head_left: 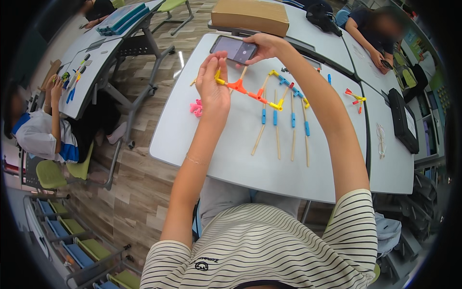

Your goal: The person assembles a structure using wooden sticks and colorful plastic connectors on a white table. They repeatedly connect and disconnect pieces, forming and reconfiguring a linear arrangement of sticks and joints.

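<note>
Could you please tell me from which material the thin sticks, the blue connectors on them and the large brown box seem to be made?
Thin sticks: probably wood or bamboo, matte, judging by their pale tan colour.
Blue connectors: likely plastic, smooth-looking, given their bright, uniform colour.
Large brown box: apparently cardboard, dull, from its plain brown, flat sides.

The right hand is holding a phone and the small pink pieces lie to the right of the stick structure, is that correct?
Not quite: the small pink pieces lie to the left of the stick structure, as the head view shows. The right hand does hold the phone.
</note>
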`<state>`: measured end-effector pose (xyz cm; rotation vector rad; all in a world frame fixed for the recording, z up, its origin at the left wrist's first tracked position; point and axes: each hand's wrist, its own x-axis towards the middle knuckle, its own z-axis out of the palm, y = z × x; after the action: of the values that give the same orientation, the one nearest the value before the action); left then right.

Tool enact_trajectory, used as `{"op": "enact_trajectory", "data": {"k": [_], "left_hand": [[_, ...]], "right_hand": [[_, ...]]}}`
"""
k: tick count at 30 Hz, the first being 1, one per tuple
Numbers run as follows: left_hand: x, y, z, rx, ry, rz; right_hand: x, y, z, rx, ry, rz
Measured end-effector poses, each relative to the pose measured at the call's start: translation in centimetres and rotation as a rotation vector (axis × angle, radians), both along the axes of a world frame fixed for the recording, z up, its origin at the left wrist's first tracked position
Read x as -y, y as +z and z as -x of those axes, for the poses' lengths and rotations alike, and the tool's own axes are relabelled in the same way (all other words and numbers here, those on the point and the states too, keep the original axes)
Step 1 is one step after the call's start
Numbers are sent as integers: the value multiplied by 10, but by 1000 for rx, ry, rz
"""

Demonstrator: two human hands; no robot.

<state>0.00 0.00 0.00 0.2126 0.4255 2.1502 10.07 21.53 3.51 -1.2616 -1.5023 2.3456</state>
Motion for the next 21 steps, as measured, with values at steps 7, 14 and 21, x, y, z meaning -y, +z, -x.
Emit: {"op": "enact_trajectory", "data": {"k": [7, 14, 21], "left_hand": [[42, 6, -6, 40, 41, -13], [39, -1, -14, 69, 53, -19], [32, -13, -13, 132, 45, -37]], "right_hand": [[-10, -41, 25, 54, -79, -316], [-35, -75, 38, 305, 15, -935], [-31, -86, 29, 281, 130, -1303]]}}
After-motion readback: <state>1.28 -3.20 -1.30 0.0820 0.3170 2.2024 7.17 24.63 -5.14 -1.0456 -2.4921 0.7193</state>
